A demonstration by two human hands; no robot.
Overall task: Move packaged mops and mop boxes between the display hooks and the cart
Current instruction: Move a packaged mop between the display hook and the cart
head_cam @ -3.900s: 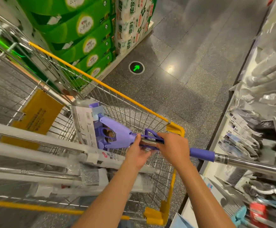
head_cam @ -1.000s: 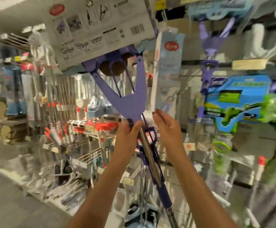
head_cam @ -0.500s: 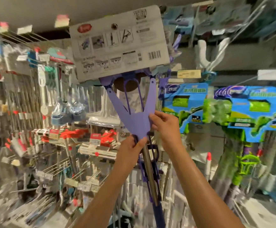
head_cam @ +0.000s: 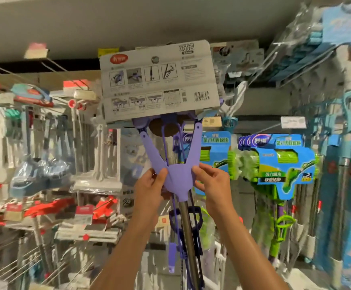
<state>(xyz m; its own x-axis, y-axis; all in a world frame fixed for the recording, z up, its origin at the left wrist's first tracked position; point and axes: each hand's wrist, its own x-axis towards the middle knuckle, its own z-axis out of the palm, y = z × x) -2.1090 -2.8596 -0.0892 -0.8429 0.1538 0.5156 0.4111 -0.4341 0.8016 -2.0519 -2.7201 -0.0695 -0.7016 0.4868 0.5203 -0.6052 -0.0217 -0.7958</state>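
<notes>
Now both hands grasp the purple mop (head_cam: 177,176) at the base of its Y-shaped yoke, held up upright before the display. On one side the left hand (head_cam: 149,191) curls round the yoke's left edge, its thumb lying across the front face; on the other the right hand (head_cam: 214,185) pinches the right edge between thumb and fingertips. Straight above the grip the two yoke arms spread up to the mop head, which is wrapped in a grey cardboard sleeve (head_cam: 160,82) printed with instruction pictures and a barcode; a small round hole sits near the sleeve's top edge, and whether it is on a hook cannot be told. Straight below the grip the metal pole (head_cam: 188,233) runs down between the forearms, with a purple lever handle (head_cam: 195,225) alongside it. Behind and just right of the grip hang green mops in blue packaging (head_cam: 283,164). Left of the grip, further off, are blurred racks of other cleaning tools with red tags (head_cam: 82,208)
</notes>
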